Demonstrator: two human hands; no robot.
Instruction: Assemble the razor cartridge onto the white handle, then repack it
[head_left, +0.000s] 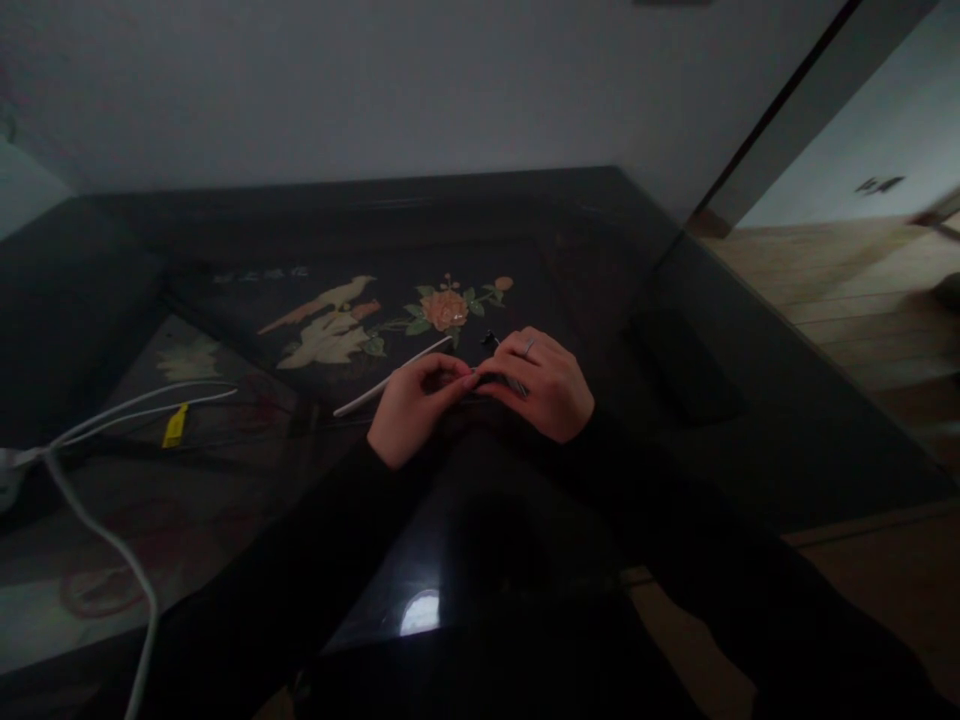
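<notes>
My left hand and my right hand meet over a dark glass-topped table, fingertips together. Between them they pinch a small thin dark object; the light is too dim to tell what it is. A ring sits on a finger of my right hand. A thin white stick lies on the table just behind my left hand, slanting up to the right. A tiny dark item rests beyond my right hand.
Under the glass shows a painted panel with a pale bird and an orange flower. White cables with a yellow tag run along the left. A wooden floor and doorway lie to the right.
</notes>
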